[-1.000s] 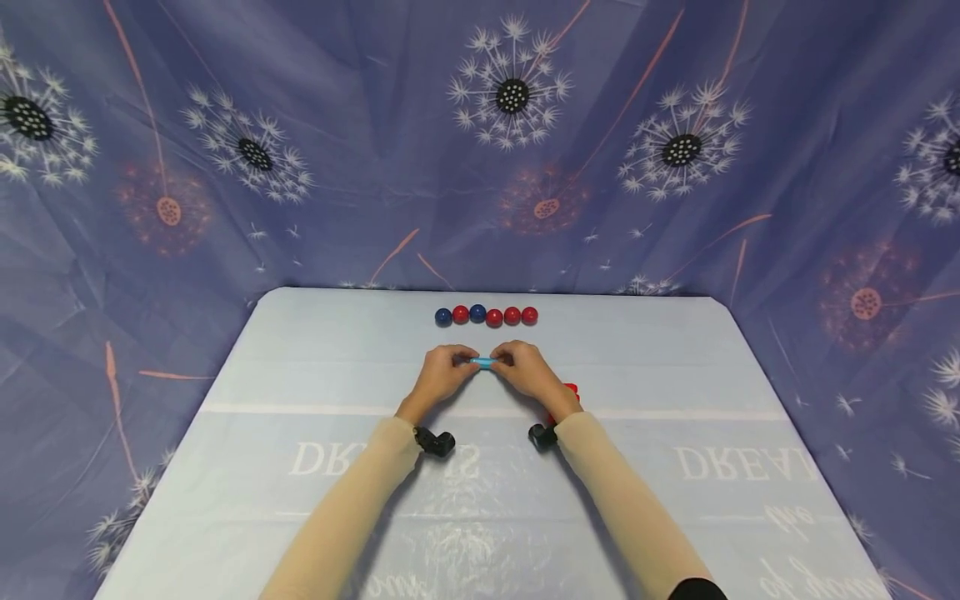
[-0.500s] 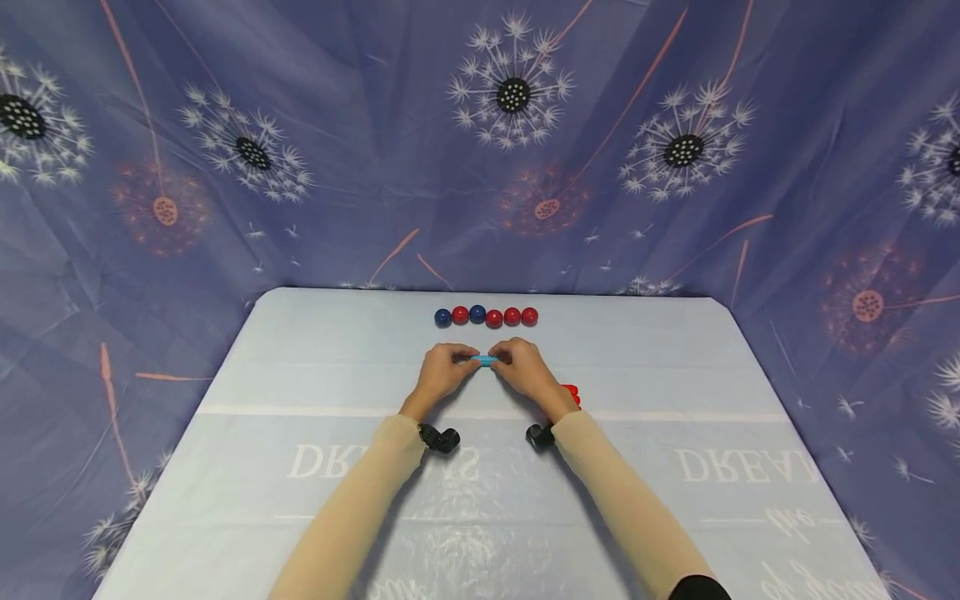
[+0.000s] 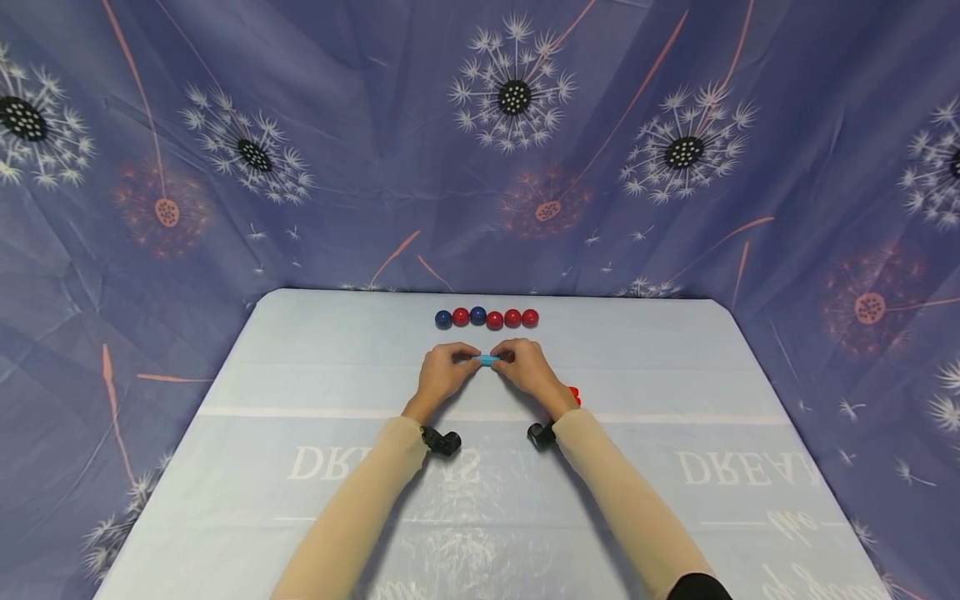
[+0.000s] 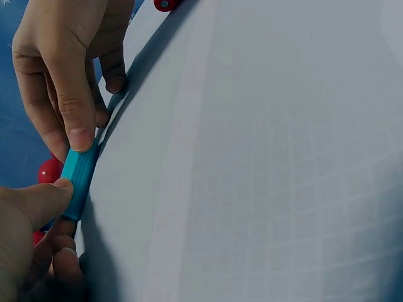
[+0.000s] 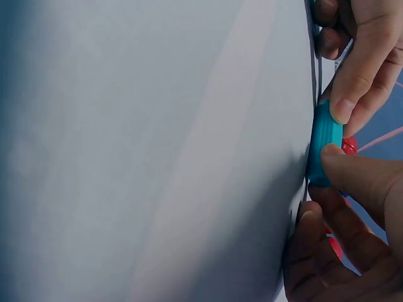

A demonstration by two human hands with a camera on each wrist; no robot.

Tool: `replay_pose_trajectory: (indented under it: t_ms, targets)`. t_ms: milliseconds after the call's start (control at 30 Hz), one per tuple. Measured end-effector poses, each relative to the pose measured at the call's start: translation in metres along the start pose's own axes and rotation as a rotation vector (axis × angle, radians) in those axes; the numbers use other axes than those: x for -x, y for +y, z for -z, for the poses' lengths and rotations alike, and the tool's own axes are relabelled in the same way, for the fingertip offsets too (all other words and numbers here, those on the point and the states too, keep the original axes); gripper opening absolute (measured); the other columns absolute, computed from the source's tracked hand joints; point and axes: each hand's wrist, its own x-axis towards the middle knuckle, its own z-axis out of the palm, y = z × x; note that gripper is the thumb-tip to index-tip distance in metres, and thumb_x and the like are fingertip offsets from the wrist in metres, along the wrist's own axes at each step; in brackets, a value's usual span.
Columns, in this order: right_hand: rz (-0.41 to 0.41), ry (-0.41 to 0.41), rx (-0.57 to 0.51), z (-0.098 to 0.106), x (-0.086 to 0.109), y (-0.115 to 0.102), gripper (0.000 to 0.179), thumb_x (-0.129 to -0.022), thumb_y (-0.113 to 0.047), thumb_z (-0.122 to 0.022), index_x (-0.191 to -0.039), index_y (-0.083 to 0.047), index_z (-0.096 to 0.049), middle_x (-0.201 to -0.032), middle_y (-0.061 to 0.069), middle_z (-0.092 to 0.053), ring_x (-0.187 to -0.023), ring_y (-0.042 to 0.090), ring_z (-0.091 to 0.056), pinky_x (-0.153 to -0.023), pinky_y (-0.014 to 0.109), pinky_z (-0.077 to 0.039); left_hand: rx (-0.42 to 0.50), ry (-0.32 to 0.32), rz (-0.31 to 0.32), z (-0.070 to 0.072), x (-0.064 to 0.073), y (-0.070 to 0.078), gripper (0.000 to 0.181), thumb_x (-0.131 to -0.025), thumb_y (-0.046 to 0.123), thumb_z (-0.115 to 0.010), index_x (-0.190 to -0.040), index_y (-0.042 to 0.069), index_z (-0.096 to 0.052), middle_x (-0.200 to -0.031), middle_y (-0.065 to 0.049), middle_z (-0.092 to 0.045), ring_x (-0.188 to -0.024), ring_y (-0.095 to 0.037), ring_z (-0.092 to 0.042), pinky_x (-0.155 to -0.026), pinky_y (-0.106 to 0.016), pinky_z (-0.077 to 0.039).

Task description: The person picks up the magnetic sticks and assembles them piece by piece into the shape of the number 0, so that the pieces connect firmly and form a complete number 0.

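Observation:
A small turquoise bar [image 3: 486,361] with ridges along its length is held level between both hands in the head view. The left hand [image 3: 444,372] pinches its left end between thumb and fingers. At the other end the right hand [image 3: 525,368] pinches it the same way. In the left wrist view the bar [image 4: 79,181] shows lengthwise grooves, a thumb pressing near each end. The right wrist view shows the bar [image 5: 325,145] from the opposite side. A red object [image 3: 574,396] sits beside the right wrist, mostly hidden by it.
Beyond the hands, a row of balls lies near the table's far edge, some dark blue like the leftmost ball [image 3: 443,319], others red like the rightmost ball [image 3: 530,318]. A pale cloth covers the table [image 3: 645,367]. Behind it hangs a purple-blue patterned curtain [image 3: 360,167].
The hands keep their pinch on the turquoise bar and hardly move. The left forearm has shifted slightly right, and the right forearm covers a little more of the red object.

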Motion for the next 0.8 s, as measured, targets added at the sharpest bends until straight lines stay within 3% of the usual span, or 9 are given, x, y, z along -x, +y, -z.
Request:
replay_pose_trajectory:
  t_ms: [233, 433, 567, 800]
  targets:
    - [0.030, -0.031, 0.022, 0.0017, -0.0017, -0.0012, 0.014, -0.091, -0.009, -0.079, -0.104, -0.006, -0.080, -0.102, 0.009, -0.078, -0.088, 0.019, -0.071, -0.081, 0.035, -0.058, -0.009, 0.000, 0.002, -0.0014, 0.0024, -0.0009, 0.017, -0.091, 0.021, -0.079, -0.105, 0.012, -0.081, -0.105, -0.006, -0.079, -0.112, -0.027, -0.071, -0.100, -0.046, -0.052]
    - [-0.028, -0.046, -0.030, 0.0080, -0.0075, -0.0003, 0.014, -0.088, -0.012, -0.082, -0.101, -0.009, -0.082, -0.097, 0.007, -0.079, -0.087, 0.019, -0.071, -0.080, 0.035, -0.057, -0.015, 0.024, -0.028, -0.0008, 0.0010, 0.0006, 0.016, -0.091, 0.019, -0.079, -0.105, 0.011, -0.081, -0.102, -0.007, -0.079, -0.109, -0.029, -0.071, -0.098, -0.048, -0.053]
    - [-0.051, -0.050, -0.053, 0.0091, -0.0088, 0.0010, 0.014, -0.089, -0.017, -0.082, -0.100, -0.009, -0.082, -0.097, 0.006, -0.079, -0.087, 0.019, -0.071, -0.079, 0.034, -0.056, -0.018, 0.007, -0.020, -0.0003, -0.0004, 0.0018, 0.016, -0.092, 0.020, -0.079, -0.105, 0.011, -0.080, -0.104, -0.006, -0.079, -0.112, -0.028, -0.071, -0.100, -0.046, -0.052]
    - [-0.042, -0.049, -0.055, 0.0046, -0.0096, 0.0013, 0.014, -0.091, -0.018, -0.080, -0.101, -0.008, -0.081, -0.097, 0.006, -0.079, -0.088, 0.020, -0.072, -0.080, 0.034, -0.057, -0.020, -0.005, -0.026, 0.0006, -0.0015, -0.0017, 0.017, -0.091, 0.020, -0.080, -0.105, 0.010, -0.080, -0.102, -0.007, -0.079, -0.108, -0.027, -0.072, -0.099, -0.044, -0.053]
